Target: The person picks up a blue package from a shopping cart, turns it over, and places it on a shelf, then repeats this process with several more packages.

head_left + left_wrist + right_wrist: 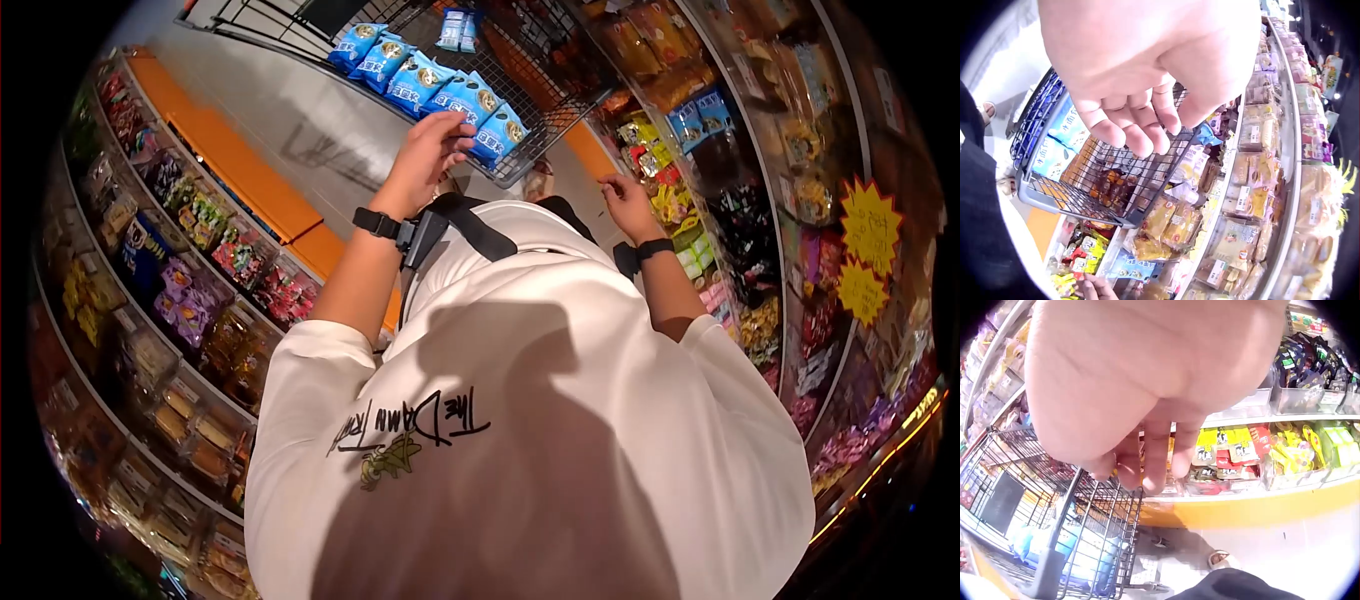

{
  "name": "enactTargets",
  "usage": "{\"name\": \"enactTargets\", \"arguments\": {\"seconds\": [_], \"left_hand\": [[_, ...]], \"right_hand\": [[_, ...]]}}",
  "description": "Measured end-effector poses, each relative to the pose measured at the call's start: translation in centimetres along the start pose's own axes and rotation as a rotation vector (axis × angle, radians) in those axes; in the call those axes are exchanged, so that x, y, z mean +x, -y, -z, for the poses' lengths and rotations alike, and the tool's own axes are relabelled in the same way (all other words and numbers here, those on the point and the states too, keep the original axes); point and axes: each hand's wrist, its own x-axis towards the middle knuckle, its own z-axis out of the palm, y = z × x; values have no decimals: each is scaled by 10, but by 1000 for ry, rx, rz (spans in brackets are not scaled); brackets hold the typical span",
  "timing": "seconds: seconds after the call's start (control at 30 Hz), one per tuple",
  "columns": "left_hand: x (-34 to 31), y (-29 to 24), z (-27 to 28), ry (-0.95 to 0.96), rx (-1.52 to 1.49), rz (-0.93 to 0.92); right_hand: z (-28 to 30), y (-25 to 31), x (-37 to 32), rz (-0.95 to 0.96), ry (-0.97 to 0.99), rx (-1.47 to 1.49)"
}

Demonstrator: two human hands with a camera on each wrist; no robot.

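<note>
My left hand [455, 135] hovers at the near rim of a black wire shopping cart [545, 135], right beside the blue snack packets [440, 90] piled inside. In the left wrist view its fingers [1138, 134] are loosely curled with nothing in them, above the cart [1079, 200]. My right hand [618, 190] is raised near the right-hand shelf with yellow and red packets [670, 195]. The right wrist view shows its fingers [1147, 462] hanging relaxed and empty, over the cart's corner [1063, 540] and the yellow packets [1235, 447].
Shelves packed with snacks line both sides of the aisle [190, 290] [800, 200]. An orange base strip [240, 170] runs along the left shelving. Yellow star price tags [868, 225] hang at the right. A sandalled foot [1219, 557] stands on the pale floor.
</note>
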Motion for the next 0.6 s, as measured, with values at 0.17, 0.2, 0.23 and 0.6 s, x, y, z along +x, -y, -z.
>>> {"name": "enactTargets", "arguments": {"seconds": [0.17, 0.2, 0.23, 0.6], "left_hand": [[-12, -17, 5, -25, 44, -20], [-16, -19, 3, -26, 45, -36], [-20, -23, -1, -16, 49, -63], [-12, -3, 8, -80, -141, 144]], "right_hand": [[-8, 29, -15, -2, -34, 21], [-9, 25, -12, -2, -40, 49], [-12, 20, -8, -6, -35, 81], [-53, 102, 26, 139, -66, 302]]}}
